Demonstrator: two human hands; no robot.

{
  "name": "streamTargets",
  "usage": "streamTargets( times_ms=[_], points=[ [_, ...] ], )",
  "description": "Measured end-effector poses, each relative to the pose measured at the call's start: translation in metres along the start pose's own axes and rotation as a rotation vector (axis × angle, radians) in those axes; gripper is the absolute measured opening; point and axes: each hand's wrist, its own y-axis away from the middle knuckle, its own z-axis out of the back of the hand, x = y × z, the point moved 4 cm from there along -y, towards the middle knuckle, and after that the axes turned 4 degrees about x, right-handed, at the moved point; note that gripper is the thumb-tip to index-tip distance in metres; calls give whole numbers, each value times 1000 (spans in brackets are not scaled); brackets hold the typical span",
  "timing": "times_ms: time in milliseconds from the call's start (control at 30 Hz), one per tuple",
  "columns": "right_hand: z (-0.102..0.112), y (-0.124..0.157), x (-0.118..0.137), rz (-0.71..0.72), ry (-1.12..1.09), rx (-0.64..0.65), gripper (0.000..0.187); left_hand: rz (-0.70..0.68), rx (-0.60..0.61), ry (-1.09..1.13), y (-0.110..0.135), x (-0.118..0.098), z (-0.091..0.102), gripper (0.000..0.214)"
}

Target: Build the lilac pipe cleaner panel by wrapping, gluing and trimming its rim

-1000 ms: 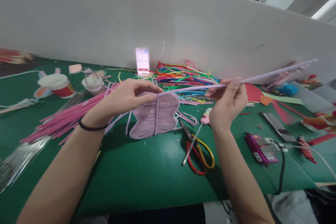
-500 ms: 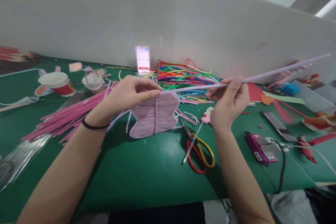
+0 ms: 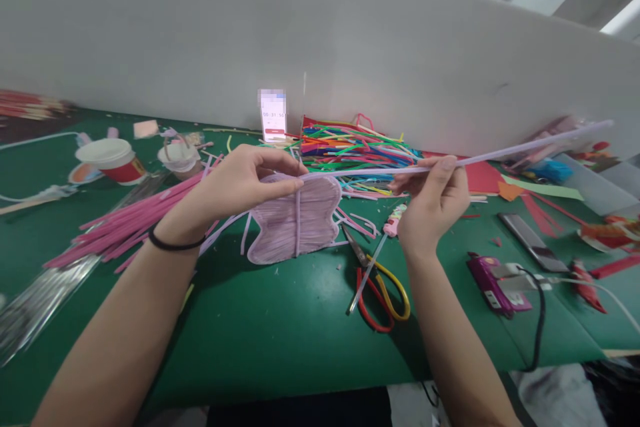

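Observation:
A butterfly-shaped piece (image 3: pixel 318 220), covered in rows of light purple pipe cleaner, is held nearly upright over the table. My left hand (image 3: pixel 260 177) pinches its top edge between thumb and fingers, together with one end of a long lilac pipe cleaner (image 3: pixel 370 172). My right hand (image 3: pixel 437 193) is closed on that pipe cleaner further along, and its free end juts up to the right. Down the middle of the piece runs a thicker purple strip. Scissors (image 3: pixel 383 293) with red and yellow handles lie below my right hand, crossed by a pen-like stick with a pink top (image 3: pixel 369 273).
Pink pipe cleaners (image 3: pixel 135 213) lie by my left forearm. Multicoloured ones (image 3: pixel 350 153) are heaped at the back beside a lit phone (image 3: pixel 273 117). Paper cups (image 3: pixel 113 160) stand at left. A dark phone (image 3: pixel 533 240) and purple power bank (image 3: pixel 495 283) with cables lie at right.
My right hand has lowered slightly and shifted a little left, so the pipe cleaner's free end sits lower. My left hand and the butterfly-shaped piece are almost unchanged.

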Motion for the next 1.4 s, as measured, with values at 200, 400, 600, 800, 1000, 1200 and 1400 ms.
streamTargets(
  times_ms=[200, 400, 600, 800, 1000, 1200, 1400],
  points=[
    [2, 6, -3, -34, -19, -6, 32, 7, -32, 12, 0, -3, -2, 24],
    [1, 5, -5, -63, -33, 5, 31, 17, -54, 10, 1, -3, -2, 23],
    [4, 5, -4, -55, -64, 40, 28, 30, -80, 11, 0, -2, -2, 20],
    [10, 3, -4, -48, -74, 205, 21, 52, -98, 29, 0, -2, -2, 20],
    [17, 7, 0, 19, 47, 180, 17, 46, -105, 45, 0, 1, -3, 23],
    [24, 17, 9, 219, 288, 230, 5, 119, -97, 67, 0, 2, -1, 26],
    [24, 26, 12, 359, 470, 339, 5, 113, -74, 79, -1, 5, 2, 25]
  ],
)
